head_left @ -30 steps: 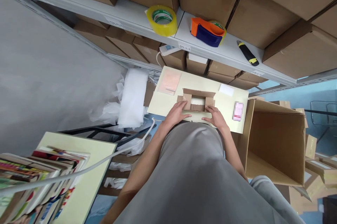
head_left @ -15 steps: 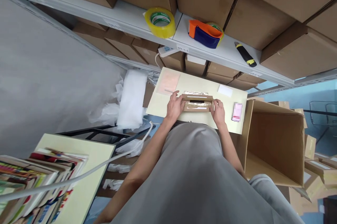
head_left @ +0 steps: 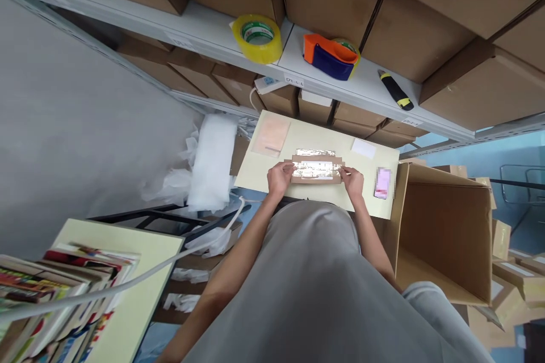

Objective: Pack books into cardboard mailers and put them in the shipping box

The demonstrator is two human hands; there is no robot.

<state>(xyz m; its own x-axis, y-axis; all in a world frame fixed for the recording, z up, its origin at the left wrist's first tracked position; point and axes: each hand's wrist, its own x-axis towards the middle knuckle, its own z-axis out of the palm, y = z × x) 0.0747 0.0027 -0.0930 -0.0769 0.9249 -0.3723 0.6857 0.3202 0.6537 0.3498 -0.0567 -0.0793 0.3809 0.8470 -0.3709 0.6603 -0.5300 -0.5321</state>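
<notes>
A small flat cardboard box (head_left: 315, 180) lies on the pale table in front of me, with strips of glossy reflective material, likely clear tape, across its top. My left hand (head_left: 280, 178) pinches at the box's left end, thumb and fingertips together. At the right end, my right hand (head_left: 353, 182) pinches the edge in the same way. Whether the fingertips grip cardboard or tape is too small to tell. Another shiny strip shows along the box's far edge.
On the table (head_left: 251, 172) lie a pinkish sheet (head_left: 271, 134), a white slip (head_left: 363, 148) and a phone (head_left: 382, 183). The shelf above holds a yellow tape roll (head_left: 258, 39), a tape dispenser (head_left: 330, 57) and a cutter (head_left: 395, 90). A large open carton (head_left: 445, 232) stands right.
The dark gap along the top of the box has closed, and its top now lies flatter. Both hands have shifted slightly at the ends, with fingertips drawn into pinches.
</notes>
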